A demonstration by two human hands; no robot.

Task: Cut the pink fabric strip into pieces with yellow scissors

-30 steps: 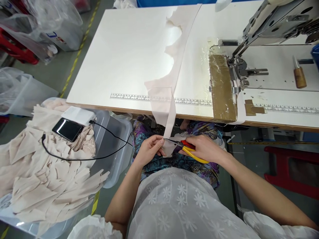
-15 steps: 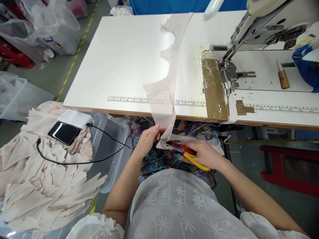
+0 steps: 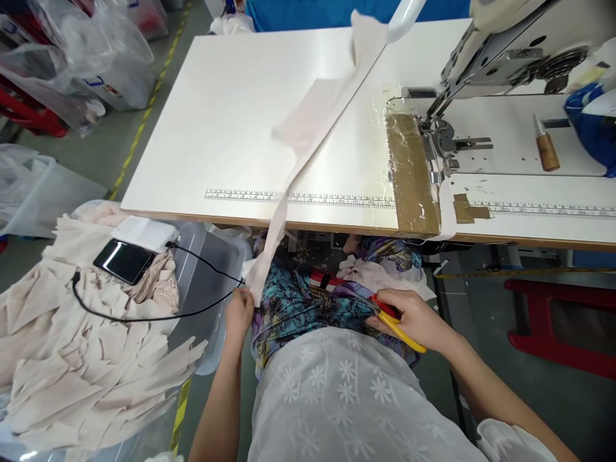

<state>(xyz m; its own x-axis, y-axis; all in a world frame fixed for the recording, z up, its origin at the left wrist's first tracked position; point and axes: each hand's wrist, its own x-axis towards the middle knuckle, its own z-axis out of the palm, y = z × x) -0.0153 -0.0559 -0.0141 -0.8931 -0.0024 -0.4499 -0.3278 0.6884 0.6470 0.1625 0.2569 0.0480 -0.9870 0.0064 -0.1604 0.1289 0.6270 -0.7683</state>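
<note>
My left hand (image 3: pixel 239 313) pinches the near end of a long pale fabric strip (image 3: pixel 312 122), which runs up over the table edge and across the white tabletop (image 3: pixel 231 115). In my right hand (image 3: pixel 409 317) is a pair of scissors (image 3: pixel 392 319) with red and yellow handles, held above my lap; the blades point left and touch no fabric strip. More pale fabric (image 3: pixel 380 274) lies on my lap under the table edge. Left of me, a heap of cut pale pieces (image 3: pixel 86 359) fills a clear plastic bin (image 3: pixel 202 321).
A sewing machine (image 3: pixel 520 51) stands at the right of the table, with brown tape (image 3: pixel 414 179) beside its needle area. A wooden-handled awl (image 3: pixel 547 151) lies farther right. A phone (image 3: pixel 124 260) and white power bank (image 3: pixel 144 233) with a black cable rest on the fabric heap.
My left hand has moved left and down, pulling the strip's near end toward the bin and swinging the strip diagonally over the table. The scissors have moved right, away from the fabric.
</note>
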